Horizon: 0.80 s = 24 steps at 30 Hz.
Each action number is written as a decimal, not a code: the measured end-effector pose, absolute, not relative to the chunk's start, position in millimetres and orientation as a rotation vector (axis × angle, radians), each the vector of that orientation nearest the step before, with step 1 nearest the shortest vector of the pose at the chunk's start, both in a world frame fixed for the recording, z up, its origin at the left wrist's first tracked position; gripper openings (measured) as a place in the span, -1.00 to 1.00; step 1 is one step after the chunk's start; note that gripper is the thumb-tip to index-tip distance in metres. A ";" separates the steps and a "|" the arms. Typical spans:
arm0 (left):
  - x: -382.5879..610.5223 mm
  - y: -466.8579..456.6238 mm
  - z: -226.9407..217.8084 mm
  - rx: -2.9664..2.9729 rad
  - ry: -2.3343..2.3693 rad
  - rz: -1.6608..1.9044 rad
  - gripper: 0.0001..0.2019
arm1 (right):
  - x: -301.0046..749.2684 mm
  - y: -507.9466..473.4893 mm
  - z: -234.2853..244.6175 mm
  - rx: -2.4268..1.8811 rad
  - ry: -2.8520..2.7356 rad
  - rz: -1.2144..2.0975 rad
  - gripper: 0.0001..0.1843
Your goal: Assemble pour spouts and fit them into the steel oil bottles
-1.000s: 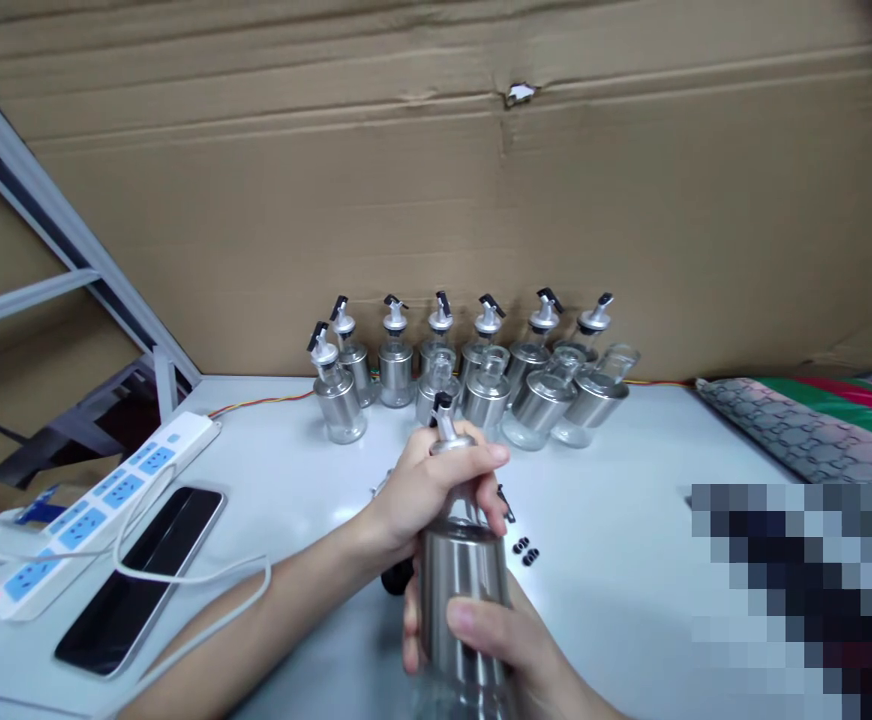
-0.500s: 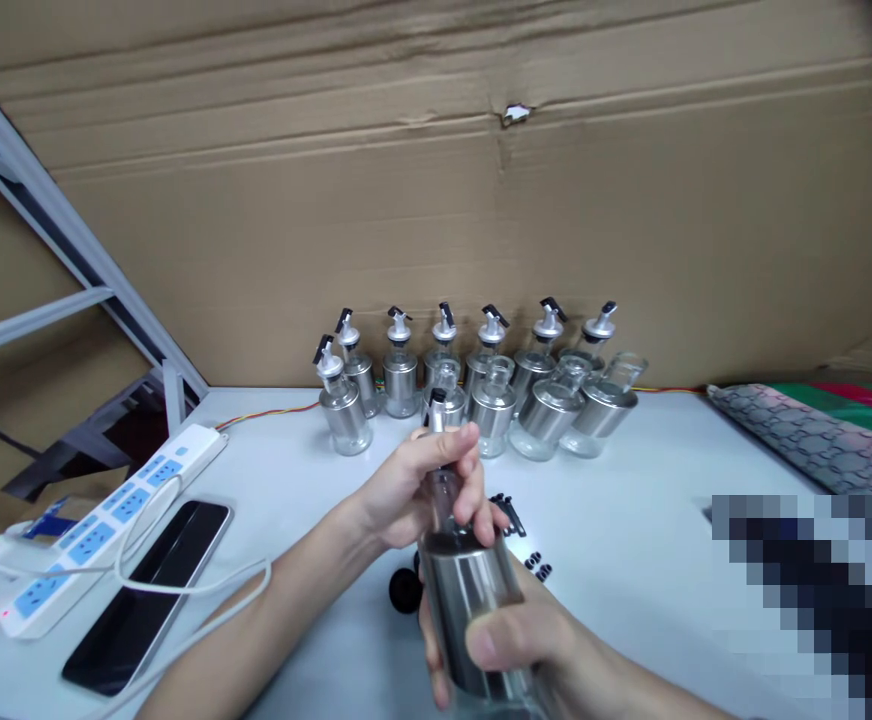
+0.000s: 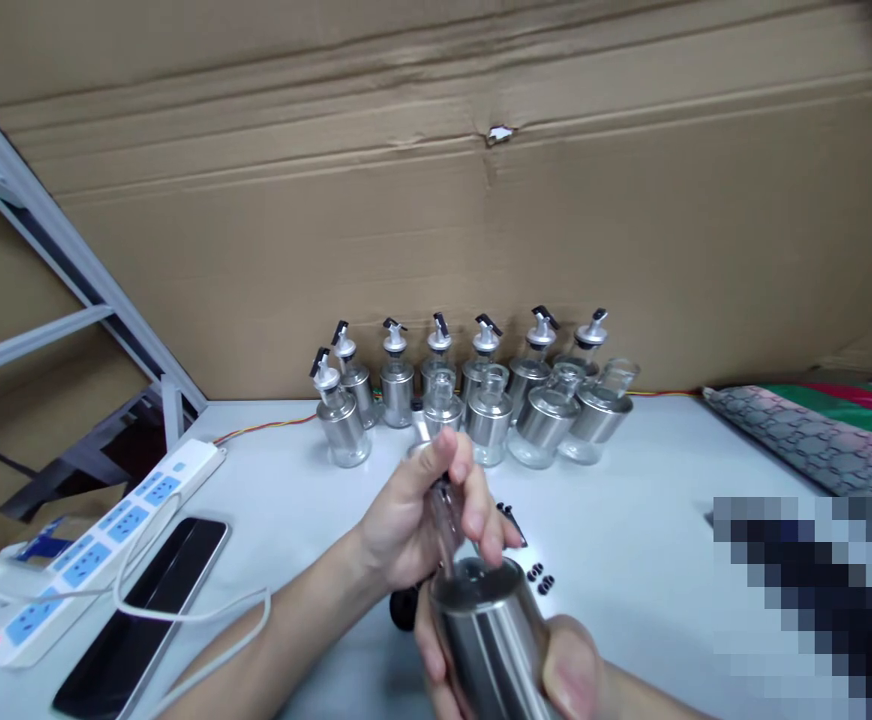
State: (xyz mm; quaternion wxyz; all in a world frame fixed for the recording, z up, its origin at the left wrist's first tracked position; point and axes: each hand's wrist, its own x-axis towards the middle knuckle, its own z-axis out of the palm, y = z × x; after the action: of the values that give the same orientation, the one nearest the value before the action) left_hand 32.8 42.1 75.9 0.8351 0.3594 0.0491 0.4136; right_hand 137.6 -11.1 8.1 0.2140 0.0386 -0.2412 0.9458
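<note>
My right hand [image 3: 571, 665] is wrapped around the steel-sleeved body of a glass oil bottle [image 3: 485, 640], which leans toward me and to the right. The fingers of my left hand [image 3: 406, 510] are closed around the top of its neck, on a silver pourer spout [image 3: 420, 424] whose tip shows above the thumb. How far the spout sits in the neck is hidden by my fingers. Behind my hands stand several like bottles [image 3: 490, 420] without spouts. A back row of bottles with silver, black-levered pourers [image 3: 487, 338] lines the cardboard.
Small black caps [image 3: 541, 578] and black strips [image 3: 511, 522] lie beyond my right hand; a round black part [image 3: 404, 608] is partly covered. At left are a phone [image 3: 143, 615], a power strip [image 3: 117, 545] and a white cable [image 3: 196, 620]. A patterned folded sheet [image 3: 788, 440] lies at right.
The bottle has tilted, its top now facing me more. My left hand has come down slightly, and less of the spout shows above it. The view has shifted a little.
</note>
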 end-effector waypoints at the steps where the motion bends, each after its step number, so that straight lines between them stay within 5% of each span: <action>1: 31.8 43.4 78.5 0.816 0.169 0.953 -0.55 | 137.1 -13.6 10.5 0.078 -0.640 2.609 -0.41; 10: 15.2 40.5 94.8 1.524 0.696 1.591 -0.70 | 135.2 -21.6 21.9 -0.222 -0.603 2.418 -0.52; 20: -10.9 52.5 117.0 1.669 0.565 0.642 -0.84 | 138.2 -19.9 26.3 -0.259 -0.567 2.416 -0.54; 24: -16.6 54.9 119.1 1.554 0.527 0.515 -0.80 | 135.9 -21.4 26.9 -0.229 -0.636 2.381 -0.51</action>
State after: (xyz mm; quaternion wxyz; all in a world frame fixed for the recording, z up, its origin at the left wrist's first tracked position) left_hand -16.6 54.9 119.1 0.6524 0.6849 0.2321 0.2268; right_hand 135.9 -21.4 26.9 0.3272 -0.0873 -0.2427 0.9091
